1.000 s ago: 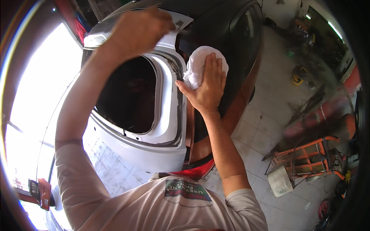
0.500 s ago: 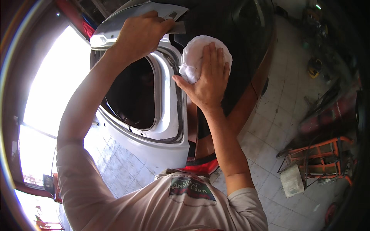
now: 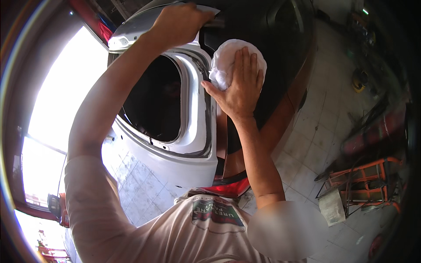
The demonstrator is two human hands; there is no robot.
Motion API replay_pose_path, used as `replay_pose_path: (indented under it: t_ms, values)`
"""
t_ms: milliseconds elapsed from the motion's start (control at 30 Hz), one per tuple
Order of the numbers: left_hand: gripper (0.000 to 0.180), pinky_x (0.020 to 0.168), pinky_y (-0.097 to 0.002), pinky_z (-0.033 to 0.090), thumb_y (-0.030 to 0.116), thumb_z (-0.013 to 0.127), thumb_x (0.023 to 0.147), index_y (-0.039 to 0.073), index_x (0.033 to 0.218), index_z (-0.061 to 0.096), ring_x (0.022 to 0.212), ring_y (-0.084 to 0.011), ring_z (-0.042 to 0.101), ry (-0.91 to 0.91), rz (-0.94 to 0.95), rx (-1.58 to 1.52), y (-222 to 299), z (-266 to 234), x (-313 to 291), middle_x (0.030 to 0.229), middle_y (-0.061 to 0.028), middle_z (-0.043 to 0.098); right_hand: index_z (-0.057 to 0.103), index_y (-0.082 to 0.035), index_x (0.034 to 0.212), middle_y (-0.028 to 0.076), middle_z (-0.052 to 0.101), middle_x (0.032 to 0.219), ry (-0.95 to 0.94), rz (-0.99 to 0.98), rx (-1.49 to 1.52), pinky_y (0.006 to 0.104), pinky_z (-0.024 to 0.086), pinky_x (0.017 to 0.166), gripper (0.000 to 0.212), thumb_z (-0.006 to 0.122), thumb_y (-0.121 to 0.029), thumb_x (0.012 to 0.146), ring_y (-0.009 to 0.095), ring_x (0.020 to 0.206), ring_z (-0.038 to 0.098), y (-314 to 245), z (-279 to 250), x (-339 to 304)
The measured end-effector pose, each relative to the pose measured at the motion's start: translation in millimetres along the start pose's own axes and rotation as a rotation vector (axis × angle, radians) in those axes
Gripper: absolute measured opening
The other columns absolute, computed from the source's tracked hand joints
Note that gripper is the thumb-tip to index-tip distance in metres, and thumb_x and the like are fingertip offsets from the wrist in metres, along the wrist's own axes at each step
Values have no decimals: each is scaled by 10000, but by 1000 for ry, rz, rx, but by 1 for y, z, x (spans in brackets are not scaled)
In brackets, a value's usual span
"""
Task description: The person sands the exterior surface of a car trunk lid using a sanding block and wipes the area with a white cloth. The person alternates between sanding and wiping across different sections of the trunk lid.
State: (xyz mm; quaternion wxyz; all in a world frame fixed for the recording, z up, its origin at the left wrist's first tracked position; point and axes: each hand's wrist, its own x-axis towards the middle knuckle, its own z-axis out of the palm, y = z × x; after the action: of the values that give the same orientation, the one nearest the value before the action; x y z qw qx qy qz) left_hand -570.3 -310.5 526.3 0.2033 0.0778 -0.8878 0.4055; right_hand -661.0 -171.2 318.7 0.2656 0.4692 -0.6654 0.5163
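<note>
My right hand lies flat, fingers stretched out, on a bunched white cloth, pressing it against the dark glossy surface of a car. Higher up and further left, my left hand is closed, its fingers slightly smeared by motion. From its fingertips juts a small flat grey piece, like a spreader or scraper blade, over the edge where the panel meets the dark surface. Below that arm stands the car's open white tailgate, its inner side showing round a dark window.
A red tail light sits just in front of my chest. On the tiled floor to the right are an orange metal frame, a grey flat sheet and a red cylinder-like object. A bright opening lies to the left.
My left hand has moved up and to the right with the flat grey piece. My right hand stays on the white cloth; the whole view has shifted slightly.
</note>
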Motion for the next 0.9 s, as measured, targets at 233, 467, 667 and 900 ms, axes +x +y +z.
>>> replay_pose_path:
  t_ms: [233, 467, 667, 900]
  values:
    - [375, 732, -446, 620, 107, 662, 904, 219, 1256, 727, 929, -315, 742, -150, -74, 30, 0, 4, 8, 909, -126, 728, 349, 26, 1608, 247, 356, 1671, -39, 27, -11, 684, 290, 1187, 1257, 892, -631, 685, 454, 1555, 312, -20, 1, -3]
    - [334, 829, -479, 624, 123, 694, 885, 176, 1210, 748, 1018, -327, 759, 10, -69, -13, 5, 8, -10, 970, -107, 788, 304, 36, 1624, 256, 330, 1681, -34, 12, -44, 682, 310, 1165, 1337, 908, -656, 651, 458, 1557, 297, -15, 0, -3]
    - [353, 850, -461, 634, 135, 732, 867, 65, 1213, 749, 960, -354, 772, -263, -374, -524, -80, -17, 22, 1100, -187, 776, 326, 57, 1612, 281, 368, 1653, -28, -8, -94, 677, 319, 1164, 1310, 812, -759, 710, 476, 1529, 346, -14, 3, -2]
    - [456, 825, -451, 655, 29, 822, 789, -27, 1230, 722, 947, -324, 778, -295, -1120, -1559, -130, 31, -71, 1128, -203, 760, 339, 50, 1609, 276, 377, 1651, -25, 15, -86, 673, 314, 1176, 1275, 810, -744, 730, 469, 1543, 332, -18, 2, -8]
